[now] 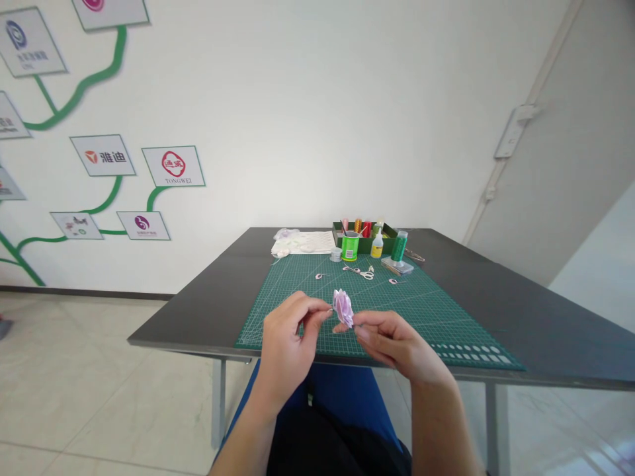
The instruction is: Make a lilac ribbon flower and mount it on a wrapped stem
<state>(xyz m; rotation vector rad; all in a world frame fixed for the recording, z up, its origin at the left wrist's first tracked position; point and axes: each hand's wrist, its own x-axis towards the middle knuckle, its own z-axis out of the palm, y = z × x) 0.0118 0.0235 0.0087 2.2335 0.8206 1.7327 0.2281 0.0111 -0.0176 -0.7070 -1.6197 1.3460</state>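
Observation:
A pale lilac artificial flower [343, 308] is held up over the front of the green cutting mat [297, 291]. My left hand [295, 330] pinches at the flower's left side, perhaps on a thin stem; the exact grip is too small to make out. From the right, my right hand [389, 340] has thumb and finger closed at the flower's lower right edge. Beyond the hands, two small pinkish pieces with thin wires lie on the mat, the left piece [319, 276] and the right piece [393, 281]. White-handled scissors [366, 274] rest between them.
Behind the mat's working area stand a bright green can [350, 246], a glue bottle [377, 244], a green thread spool [399, 246] and a dark green box [389, 231] of spools. White sheets [312, 242] lie at back left. The black table [208, 291] meets the wall.

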